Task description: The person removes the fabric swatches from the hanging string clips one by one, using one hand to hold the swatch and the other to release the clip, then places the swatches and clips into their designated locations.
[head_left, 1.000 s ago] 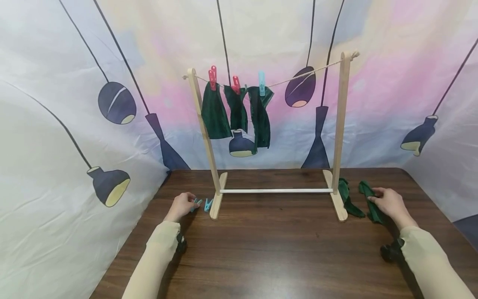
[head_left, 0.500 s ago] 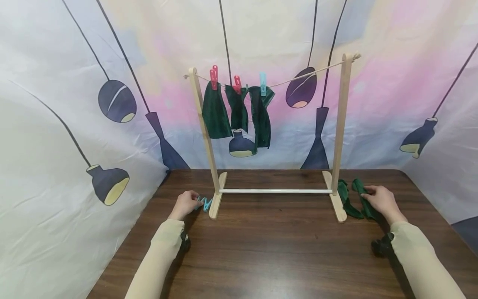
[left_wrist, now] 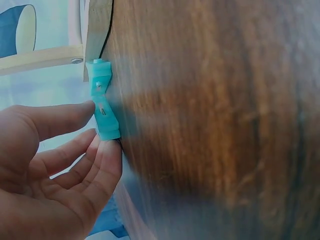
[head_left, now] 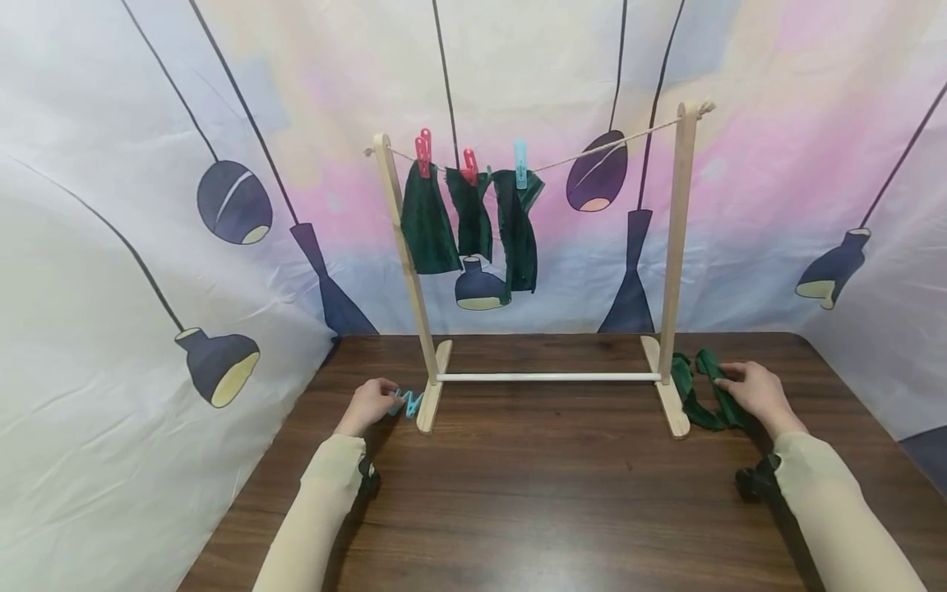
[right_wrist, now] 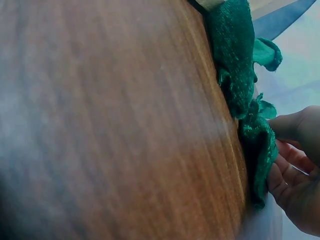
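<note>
From the head view I see the left hand at lower left, pinching a blue clothespin beside a second clothespin near the rack; at right, the right hand pinches a green cloth next to another cloth. In the left wrist view, thumb and fingertips meet the held clothespin left of centre. In the right wrist view, the bunched cloth sits between thumb and fingers at right.

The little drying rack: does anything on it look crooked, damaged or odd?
No clear damage. The rope sags, its three cloths bunched toward the left post. The cloth under the blue peg looks most askew: it juts out rightward at the top, while the leftmost cloth hangs flatter.
</note>
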Demonstrator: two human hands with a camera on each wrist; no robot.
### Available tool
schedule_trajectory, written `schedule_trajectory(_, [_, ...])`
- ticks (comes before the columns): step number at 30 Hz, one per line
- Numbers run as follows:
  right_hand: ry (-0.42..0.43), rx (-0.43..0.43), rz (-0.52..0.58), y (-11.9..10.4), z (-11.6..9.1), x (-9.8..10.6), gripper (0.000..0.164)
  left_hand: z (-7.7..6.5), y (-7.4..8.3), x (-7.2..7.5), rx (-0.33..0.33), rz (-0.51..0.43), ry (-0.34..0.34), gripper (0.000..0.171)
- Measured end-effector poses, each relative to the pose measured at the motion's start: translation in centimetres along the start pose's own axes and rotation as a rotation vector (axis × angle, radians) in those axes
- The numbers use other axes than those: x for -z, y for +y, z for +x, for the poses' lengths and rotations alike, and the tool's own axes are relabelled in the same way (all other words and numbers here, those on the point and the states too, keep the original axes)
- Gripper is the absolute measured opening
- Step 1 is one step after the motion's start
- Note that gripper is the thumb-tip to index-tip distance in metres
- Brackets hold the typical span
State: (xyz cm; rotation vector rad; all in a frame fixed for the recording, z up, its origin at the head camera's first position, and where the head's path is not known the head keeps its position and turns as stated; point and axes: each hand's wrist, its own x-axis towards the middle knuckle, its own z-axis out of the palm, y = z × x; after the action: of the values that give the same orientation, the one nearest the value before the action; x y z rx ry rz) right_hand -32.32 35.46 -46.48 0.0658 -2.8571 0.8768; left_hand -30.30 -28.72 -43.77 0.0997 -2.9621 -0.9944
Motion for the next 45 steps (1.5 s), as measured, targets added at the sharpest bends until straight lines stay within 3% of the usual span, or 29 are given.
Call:
schedule_trajectory(17, [0.004,0.019,0.012,0.2,-0.3,0.0,0.043,-0.2,-0.2,-0.1,0.014,-0.032,0.003,0.036])
schedule_trajectory(26, [-0.036,-0.006,0.038,-0.3,-0.6,1.0,0.063,-0.2,-0.5,0.4,0.010,-0.008,0.030,0.039])
schedule_trajectory(33, [0.006,-0.001,0.046,-0.9,-0.7,2.7,0.064,-0.2,0.4,2.8,-0.032,-0.010,0.070,0.042])
schedule_trajectory(38, [0.058,0.003,0.063,-2.1,-0.5,4.5,0.067,0.3,1.6,5.7,-0.078,-0.010,0.132,0.045])
schedule_trajectory(45, [0.123,0.072,0.093,-4.7,-0.6,6.7,0.065,0.3,4.2,9.2,-0.160,-0.091,0.219,0.043])
